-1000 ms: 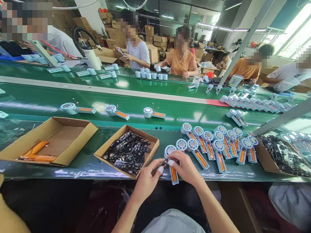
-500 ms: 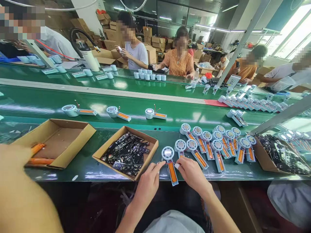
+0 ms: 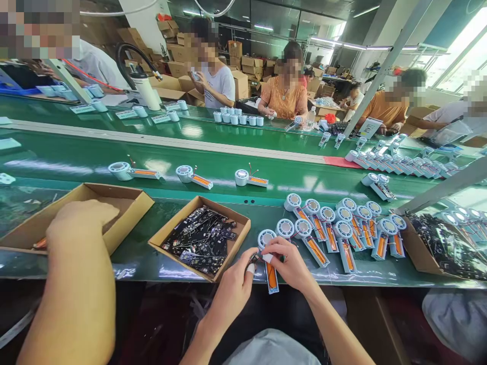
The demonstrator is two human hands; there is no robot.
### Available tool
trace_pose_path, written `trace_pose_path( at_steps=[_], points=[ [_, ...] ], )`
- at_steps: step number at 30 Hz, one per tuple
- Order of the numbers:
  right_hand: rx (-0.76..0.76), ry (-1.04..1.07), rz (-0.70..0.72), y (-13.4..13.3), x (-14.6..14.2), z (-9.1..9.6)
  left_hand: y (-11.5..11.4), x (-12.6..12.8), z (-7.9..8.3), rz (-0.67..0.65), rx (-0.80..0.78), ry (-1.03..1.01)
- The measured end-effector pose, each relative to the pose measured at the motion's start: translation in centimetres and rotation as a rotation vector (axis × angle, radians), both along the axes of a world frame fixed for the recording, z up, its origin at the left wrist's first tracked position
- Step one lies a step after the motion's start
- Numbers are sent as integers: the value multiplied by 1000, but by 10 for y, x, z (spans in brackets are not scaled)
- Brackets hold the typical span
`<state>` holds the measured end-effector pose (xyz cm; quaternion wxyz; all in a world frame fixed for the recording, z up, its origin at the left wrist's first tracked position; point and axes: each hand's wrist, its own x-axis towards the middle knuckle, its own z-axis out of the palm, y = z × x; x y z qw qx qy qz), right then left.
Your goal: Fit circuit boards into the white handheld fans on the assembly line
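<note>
A light-blue handheld fan body [image 3: 271,280] with a round head and an orange-filled handle lies at the bench edge before me. My left hand [image 3: 238,279] is closed at its left side, thumb and forefinger pinching thin dark strands that look like the fan's wires. Over the upper handle, my right hand [image 3: 291,263] pinches at the same wires, its fingertips close to the left ones. The fingers cover the top of the handle and the wire ends. Just left of my hands stands a cardboard box of black circuit boards [image 3: 198,238].
Several similar fan bodies [image 3: 344,230] lie at right, beside another box of circuit boards [image 3: 437,238]. At left, a co-worker's arm [image 3: 81,263] reaches into a cardboard box [image 3: 129,213] with orange pieces. A green conveyor belt [image 3: 213,152] carries more fans; several people work across it.
My hands have come together over the fan's upper handle; before, they were apart on either side. The co-worker's arm has reached further into the left box. The view has shifted slightly.
</note>
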<state>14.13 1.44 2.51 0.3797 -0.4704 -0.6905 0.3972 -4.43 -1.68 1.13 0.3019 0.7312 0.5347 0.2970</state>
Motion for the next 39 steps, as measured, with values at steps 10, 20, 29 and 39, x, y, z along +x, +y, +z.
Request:
trace_pose_path(
  at_steps=[10, 20, 29, 39],
  points=[
    [-175, 109, -124, -6, -14, -12, -3, 6, 0, 160, -135, -113],
    [141, -374, -97, -13, -16, 0, -8, 10, 1, 160, -67, -180],
    [245, -476, -125, -19, -26, -11, -16, 19, -19, 204, 185, -87],
    [83, -93, 120, 2, 2, 2, 5, -4, -1, -1, -72, -274]
  ],
)
